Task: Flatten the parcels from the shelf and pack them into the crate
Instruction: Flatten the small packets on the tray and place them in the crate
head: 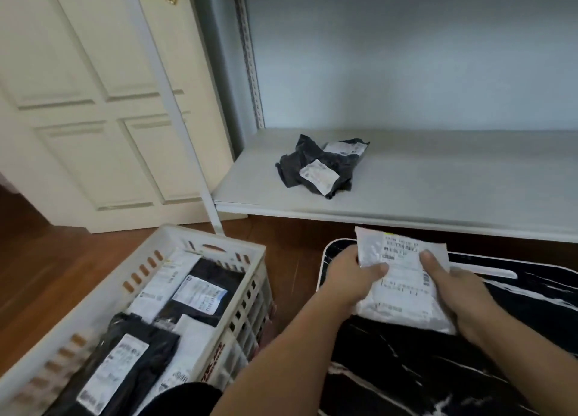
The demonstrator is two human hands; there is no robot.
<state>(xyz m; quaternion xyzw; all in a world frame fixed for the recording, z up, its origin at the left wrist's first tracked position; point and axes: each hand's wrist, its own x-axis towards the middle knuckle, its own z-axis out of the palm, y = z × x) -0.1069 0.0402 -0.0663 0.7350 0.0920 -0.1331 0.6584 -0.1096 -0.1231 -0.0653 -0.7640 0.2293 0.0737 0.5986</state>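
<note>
Right now both hands grasp one white parcel (pixel 403 278), holding it above a black mat with white streaks (pixel 438 368) that lies on the wooden floor (pixel 47 274). The left hand (pixel 353 274) grips the parcel's left edge, its thumb pressed on the printed label side and the fingers curled behind. The right hand (pixel 450 281) grips the right edge in the same way, thumb on top near the label's barcode. The parcel faces up toward the camera, slightly crumpled along its lower part, with its top edge just below the front lip of the shelf (pixel 438 177).

On the white shelf, well apart from the hands, a crumpled heap of dark grey parcels (pixel 319 168) lies with two white labels showing. I cannot tell how many bags make up the heap.

To the left of the hands stands a white slotted crate (pixel 219 243) on the floor, close beside the mat. Inside it lie flat parcels, several black ones with white labels and some white ones, overlapping each other. Behind the crate is a cream panelled door (pixel 93 102).
</note>
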